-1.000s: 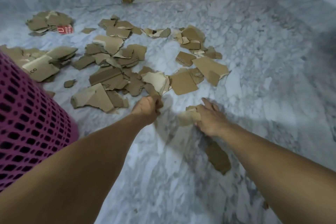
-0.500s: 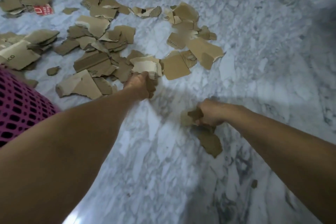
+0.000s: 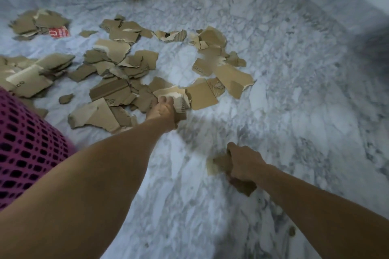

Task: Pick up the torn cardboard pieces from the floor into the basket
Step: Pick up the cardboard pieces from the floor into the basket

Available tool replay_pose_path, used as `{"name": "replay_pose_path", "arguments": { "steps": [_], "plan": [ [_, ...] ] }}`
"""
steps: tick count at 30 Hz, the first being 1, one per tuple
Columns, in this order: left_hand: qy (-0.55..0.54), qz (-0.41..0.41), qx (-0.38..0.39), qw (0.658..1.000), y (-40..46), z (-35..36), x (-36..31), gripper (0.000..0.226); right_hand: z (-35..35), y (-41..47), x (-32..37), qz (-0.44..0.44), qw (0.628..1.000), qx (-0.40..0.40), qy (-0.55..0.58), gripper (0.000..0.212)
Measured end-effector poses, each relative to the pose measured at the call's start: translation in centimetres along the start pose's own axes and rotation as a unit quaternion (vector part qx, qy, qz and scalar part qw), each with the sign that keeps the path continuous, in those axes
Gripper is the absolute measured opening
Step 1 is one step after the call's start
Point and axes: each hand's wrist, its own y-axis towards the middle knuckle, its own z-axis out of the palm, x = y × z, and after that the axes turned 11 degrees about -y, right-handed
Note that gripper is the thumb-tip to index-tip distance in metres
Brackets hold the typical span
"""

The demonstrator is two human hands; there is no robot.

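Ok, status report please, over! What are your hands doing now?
Left hand grips cardboard at pile edge. Right hand grips brown pieces. Many scraps on floor. Pink basket close left, nothing blocking.

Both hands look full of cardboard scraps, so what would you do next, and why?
Probably carry both handfuls to the pink basket. The left hand and right hand each already grip torn pieces, and the basket stands close on the left.
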Motion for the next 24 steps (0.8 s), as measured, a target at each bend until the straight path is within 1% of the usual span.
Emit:
{"name": "replay_pose_path", "arguments": {
  "steps": [3,4,6,7,10,12,14,15,16,18,19,20,21,22,24],
  "plan": [
    [-0.006,0.002,0.002,1.0,-0.2,-0.1,0.1,0.083,-2.9,1.0,0.3,-0.012,1.0,-0.002,0.016,0.053],
    [-0.008,-0.004,0.008,1.0,-0.3,0.1,0.2,0.087,-3.9,1.4,0.2,-0.012,1.0,-0.008,0.017,0.053],
    [-0.001,-0.015,0.003,1.0,-0.3,-0.4,0.4,0.093,-6.8,2.3,0.3,-0.013,0.999,-0.034,0.014,0.044],
    [0.001,-0.022,0.008,1.0,-0.3,-0.5,0.5,0.096,-8.2,2.7,0.3,-0.01,0.999,-0.038,0.018,0.046],
    [-0.04,-0.037,0.026,0.998,0.0,-0.9,0.7,0.1,-13.1,4.0,0.3,0.002,0.998,-0.059,0.035,0.069],
    [-0.044,-0.031,0.034,0.998,0.0,-1.3,0.6,0.107,-15.4,4.6,0.3,0.003,0.996,-0.071,0.046,0.079],
    [-0.055,-0.036,0.035,0.997,0.3,-1.5,0.5,0.117,-17.1,5.4,-0.1,0.001,0.996,-0.074,0.045,0.085],
    [-0.067,-0.055,0.038,0.995,0.4,-1.8,0.4,0.118,-17.7,5.8,-0.2,-0.004,0.997,-0.071,0.035,0.085],
    [-0.072,-0.075,0.024,0.994,0.7,-2.0,0.6,0.116,-18.2,6.2,-0.2,-0.01,0.998,-0.063,0.023,0.086],
    [-0.04,-0.103,-0.03,0.993,1.2,-2.8,0.9,0.106,-19.2,7.4,-0.4,-0.024,0.998,-0.054,-0.002,0.086],
    [-0.03,-0.11,-0.044,0.992,1.6,-3.4,1.0,0.098,-19.9,8.3,-0.6,-0.026,0.998,-0.053,-0.012,0.086],
    [-0.029,-0.115,-0.045,0.992,1.7,-3.8,1.1,0.092,-20.3,9.0,-0.7,-0.027,0.998,-0.053,-0.015,0.086],
    [-0.037,-0.127,-0.036,0.991,2.0,-4.3,1.2,0.09,-20.8,10.0,-0.9,-0.03,0.998,-0.055,-0.016,0.085],
    [-0.045,-0.139,-0.029,0.989,2.4,-4.5,1.4,0.095,-21.1,11.0,-1.0,-0.031,0.998,-0.058,-0.017,0.084],
    [-0.061,-0.16,-0.033,0.985,3.1,-4.5,2.1,0.111,-21.1,12.9,-1.1,-0.036,0.997,-0.062,-0.013,0.084]
  ]
}}
